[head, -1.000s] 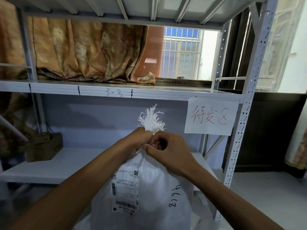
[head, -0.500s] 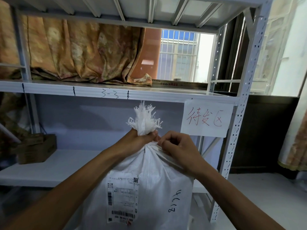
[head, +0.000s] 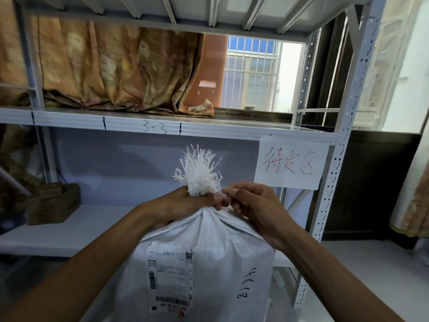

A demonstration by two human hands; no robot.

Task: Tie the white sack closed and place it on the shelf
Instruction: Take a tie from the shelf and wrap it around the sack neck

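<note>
A white woven sack (head: 209, 256) stands upright before me, with a shipping label (head: 170, 276) and black handwritten digits on its front. Its mouth is gathered into a neck with a frayed white tuft (head: 198, 173) sticking up. My left hand (head: 183, 203) is clenched around that neck just below the tuft. My right hand (head: 251, 205) pinches a thin white strip at the right side of the neck, touching my left thumb. Behind the sack runs the white metal shelf (head: 69, 231), its lower board at about the sack's shoulder height.
A brown cardboard box (head: 52, 204) sits at the left of the lower shelf board. The upper board (head: 139, 126), marked "3-3", carries draped orange cloth (head: 111, 70). A paper sign (head: 291, 163) with red characters hangs by the perforated right upright (head: 334, 182).
The sack's neck has been drawn tighter and the tuft stands more upright. My right hand has shifted from over the neck to its right side, pulling a thin strip.
</note>
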